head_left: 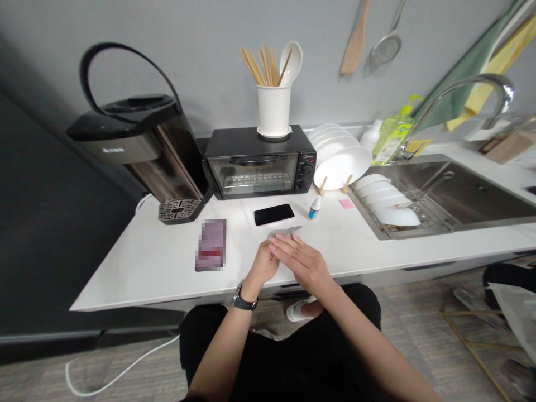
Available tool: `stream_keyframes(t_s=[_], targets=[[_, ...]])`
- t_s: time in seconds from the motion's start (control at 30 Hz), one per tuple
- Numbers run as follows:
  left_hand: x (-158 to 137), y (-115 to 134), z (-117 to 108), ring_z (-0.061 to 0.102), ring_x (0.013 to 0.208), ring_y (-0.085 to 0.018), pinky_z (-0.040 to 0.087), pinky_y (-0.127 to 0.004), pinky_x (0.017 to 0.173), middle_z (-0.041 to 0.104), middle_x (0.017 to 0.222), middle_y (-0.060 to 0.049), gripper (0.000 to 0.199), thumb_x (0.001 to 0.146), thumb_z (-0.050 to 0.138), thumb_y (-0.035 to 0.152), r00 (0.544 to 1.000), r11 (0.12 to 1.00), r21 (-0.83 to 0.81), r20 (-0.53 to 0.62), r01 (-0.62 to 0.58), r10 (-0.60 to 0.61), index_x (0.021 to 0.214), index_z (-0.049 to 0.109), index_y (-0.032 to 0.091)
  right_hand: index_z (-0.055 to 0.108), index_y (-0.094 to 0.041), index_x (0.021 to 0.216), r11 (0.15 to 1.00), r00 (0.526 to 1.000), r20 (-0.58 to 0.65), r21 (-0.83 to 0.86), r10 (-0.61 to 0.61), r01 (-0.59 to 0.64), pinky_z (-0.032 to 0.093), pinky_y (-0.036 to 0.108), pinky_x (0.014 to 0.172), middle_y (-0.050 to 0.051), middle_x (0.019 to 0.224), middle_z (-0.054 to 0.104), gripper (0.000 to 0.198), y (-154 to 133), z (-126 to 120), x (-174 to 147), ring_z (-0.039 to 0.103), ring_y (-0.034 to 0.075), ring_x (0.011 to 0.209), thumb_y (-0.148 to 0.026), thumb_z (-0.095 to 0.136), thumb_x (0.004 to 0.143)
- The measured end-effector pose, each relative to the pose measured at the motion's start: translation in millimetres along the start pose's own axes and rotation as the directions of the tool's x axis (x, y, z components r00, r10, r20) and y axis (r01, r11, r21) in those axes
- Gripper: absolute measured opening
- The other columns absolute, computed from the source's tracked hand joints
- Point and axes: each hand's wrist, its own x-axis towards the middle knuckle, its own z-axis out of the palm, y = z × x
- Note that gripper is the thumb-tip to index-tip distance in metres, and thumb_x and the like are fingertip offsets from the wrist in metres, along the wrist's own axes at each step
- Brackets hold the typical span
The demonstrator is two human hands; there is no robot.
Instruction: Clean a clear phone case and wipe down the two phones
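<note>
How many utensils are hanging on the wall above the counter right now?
2. A wooden spatula hangs above the stacked plates, and a metal strainer hangs just right of it. Both are cut off by the top edge, so others may hang out of view.
</note>
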Motion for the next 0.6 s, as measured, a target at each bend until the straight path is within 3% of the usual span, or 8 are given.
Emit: stream_keyframes(t_s=[0.13, 0.27, 0.37, 0.43, 0.5, 0.6], targets=[[7, 2, 2, 0.076, 0.127, -0.032, 0.062, -0.048, 0.113, 0.081, 0.13, -0.017, 0.033, 0.106, 0.055, 0.035, 0.997, 0.996, -0.045, -0.002, -0.082, 0.082, 0.12, 0.08, 0.019, 0.036, -0.047, 0.17, 0.995, 0.991, -0.081, -0.002, 0.102, -0.103, 0.05, 0.045, 0.131, -0.004, 0.162, 0.059, 0.071, 19, -9, -6, 0.058, 0.021, 0.149, -0.009, 0.039, 0.11], [11, 1, 2, 0.077, 0.126, -0.031, 0.062, -0.049, 0.113, 0.081, 0.132, -0.015, 0.032, 0.106, 0.06, 0.04, 0.99, 0.987, -0.079, -0.023, -0.137, 0.136, 0.123, 0.08, 0.022, 0.038, -0.044, 0.17, 0.986, 0.971, -0.169, 0.03, 0.167, -0.164, 0.057, 0.044, 0.124, -0.003, 0.164, 0.058, 0.072, 23, -7, -7, 0.062, 0.022, 0.145, -0.006, 0.041, 0.108], [12, 0, 3, 0.076, 0.128, -0.03, 0.062, -0.048, 0.114, 0.08, 0.136, -0.012, 0.034, 0.107, 0.059, 0.039, 0.989, 0.984, -0.097, -0.049, -0.147, 0.143, 0.128, 0.08, 0.024, 0.036, -0.04, 0.171, 0.961, 0.931, -0.242, 0.025, 0.275, -0.277, 0.062, 0.041, 0.118, 0.001, 0.158, 0.064, 0.071, 13, 3, -2, 0.068, 0.022, 0.14, -0.007, 0.041, 0.109], [11, -2, 3, 0.075, 0.13, -0.03, 0.061, -0.048, 0.116, 0.079, 0.137, -0.012, 0.034, 0.108, 0.057, 0.036, 0.988, 0.984, -0.091, -0.045, -0.15, 0.146, 0.131, 0.078, 0.023, 0.038, -0.041, 0.171, 0.951, 0.909, -0.292, -0.004, 0.296, -0.31, 0.06, 0.046, 0.121, 0.001, 0.155, 0.067, 0.07, 3, 11, 2, 0.068, 0.023, 0.14, -0.007, 0.041, 0.109], [8, -5, 4, 0.075, 0.129, -0.031, 0.062, -0.051, 0.115, 0.08, 0.135, -0.013, 0.034, 0.106, 0.057, 0.031, 0.988, 0.985, -0.072, -0.039, -0.154, 0.152, 0.131, 0.078, 0.022, 0.04, -0.04, 0.17, 0.962, 0.918, -0.307, -0.027, 0.249, -0.27, 0.054, 0.052, 0.126, 0.002, 0.155, 0.068, 0.071, -8, 18, 5, 0.063, 0.026, 0.145, -0.006, 0.041, 0.108], [2, -9, 3, 0.079, 0.121, -0.035, 0.066, -0.055, 0.109, 0.083, 0.126, -0.014, 0.034, 0.102, 0.057, 0.024, 0.988, 0.987, -0.053, -0.034, -0.155, 0.153, 0.127, 0.079, 0.021, 0.036, -0.038, 0.173, 0.994, 0.97, -0.219, -0.002, 0.109, -0.112, 0.046, 0.048, 0.133, 0.002, 0.155, 0.067, 0.071, -17, 22, 7, 0.059, 0.023, 0.149, -0.006, 0.039, 0.109]])
